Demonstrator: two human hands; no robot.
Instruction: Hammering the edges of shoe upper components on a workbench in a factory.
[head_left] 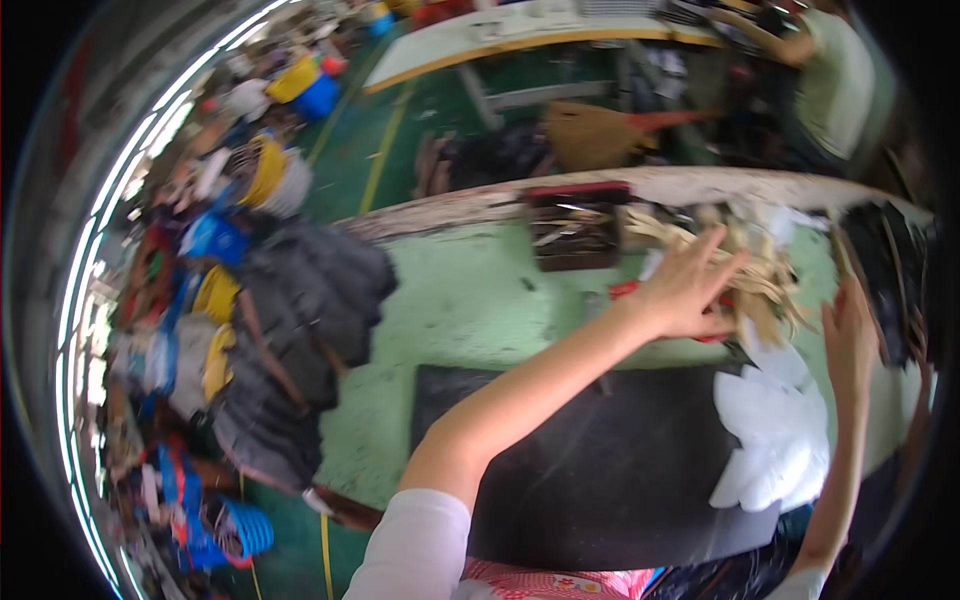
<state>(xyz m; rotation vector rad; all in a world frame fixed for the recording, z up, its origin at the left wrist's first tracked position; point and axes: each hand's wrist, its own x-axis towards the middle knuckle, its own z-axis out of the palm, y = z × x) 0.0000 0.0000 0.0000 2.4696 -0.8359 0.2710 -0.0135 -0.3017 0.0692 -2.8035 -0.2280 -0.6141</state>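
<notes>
My left hand [685, 290] reaches over a tangled pile of beige strips [765, 280] with its fingers spread. Something red [712, 315] shows under that hand, partly hidden. On the right, my right hand [850, 335] is stretched out with thumb and fingers apart, beside a stack of dark sheet pieces [885, 270]; whether it touches them I cannot tell. White sheet pieces with curved edges [775, 430] lie fanned between my forearms, overlapping a large black mat [610, 470].
A dark red tray of small tools [575, 230] stands at the far edge of the green tabletop [460, 290]. Dark sheets [300, 310] drape over its left end. Beyond stand a white table [540, 30] and a person in a light top [835, 85]. Bins [245, 525] line the left.
</notes>
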